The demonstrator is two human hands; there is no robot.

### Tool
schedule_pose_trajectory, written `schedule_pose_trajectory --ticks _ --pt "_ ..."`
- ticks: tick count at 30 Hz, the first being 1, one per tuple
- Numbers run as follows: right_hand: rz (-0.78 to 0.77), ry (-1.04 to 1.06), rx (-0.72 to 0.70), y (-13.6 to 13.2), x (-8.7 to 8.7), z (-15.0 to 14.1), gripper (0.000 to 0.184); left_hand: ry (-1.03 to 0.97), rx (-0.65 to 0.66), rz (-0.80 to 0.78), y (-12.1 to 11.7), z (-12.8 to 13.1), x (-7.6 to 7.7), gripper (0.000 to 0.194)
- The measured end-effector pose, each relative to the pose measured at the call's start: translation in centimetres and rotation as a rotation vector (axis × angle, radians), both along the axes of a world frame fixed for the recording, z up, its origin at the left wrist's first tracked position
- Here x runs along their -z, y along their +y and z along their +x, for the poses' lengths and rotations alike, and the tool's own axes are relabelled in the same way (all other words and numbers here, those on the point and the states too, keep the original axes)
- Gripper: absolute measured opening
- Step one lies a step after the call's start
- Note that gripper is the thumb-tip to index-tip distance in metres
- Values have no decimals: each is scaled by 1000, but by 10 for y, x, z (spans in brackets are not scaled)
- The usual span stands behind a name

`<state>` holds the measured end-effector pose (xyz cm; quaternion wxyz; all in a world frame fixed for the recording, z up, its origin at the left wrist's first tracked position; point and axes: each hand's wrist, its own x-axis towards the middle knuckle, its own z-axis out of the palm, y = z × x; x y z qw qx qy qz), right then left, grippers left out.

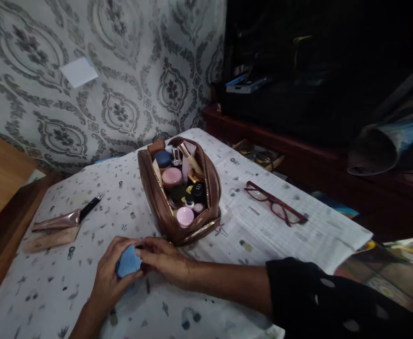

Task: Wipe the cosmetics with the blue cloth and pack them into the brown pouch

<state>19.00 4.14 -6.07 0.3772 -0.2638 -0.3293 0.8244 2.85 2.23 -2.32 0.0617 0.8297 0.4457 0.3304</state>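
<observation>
Between my left hand (110, 266) and my right hand (166, 261) is a small light-blue object (128, 262) with a slightly rough face; its exact kind does not show. My left fingers and thumb wrap round its side, while my right thumb and fingers press on its right edge. Just beyond them stands a brown leather-look cosmetics bag (153, 207), unzipped wide. Packed inside are a pink-lidded jar (172, 178), a dark-blue lid (162, 159), a smaller pink lid (185, 217), a black-capped item (198, 190) and several tubes and bottles.
Red-framed glasses (276, 202) lie to the right of the bag. On the left lie a pinkish tube with a black cap (60, 221) and a beige tube (51, 240). All rest on a white patterned cloth (255, 249). A patterned wall (121, 70) rises behind.
</observation>
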Motion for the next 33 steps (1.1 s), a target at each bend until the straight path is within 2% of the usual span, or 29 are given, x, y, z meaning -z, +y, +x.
schedule_pose_trajectory --ticks 3,11,17,22,27,30,33 --pt "29 2 -57 2 0 2 76 15 -58 29 -1 1 2 37" --pt "181 -39 -134 0 -7 10 71 2 -174 -18 -1 5 0 45" --pt "302 -133 -109 0 -7 14 60 -91 -174 -115 -3 3 3 46" --pt "313 -160 -91 0 -7 13 58 -149 -196 -212 -6 1 7 48" --pt "367 -169 -80 -3 -6 12 48 -218 -313 -270 -6 3 7 54" --pt "361 -180 -81 -5 -4 13 54 -276 -412 -329 -5 3 7 55" --pt "421 -189 -67 -6 -4 15 58 -327 -434 -361 -6 7 5 53"
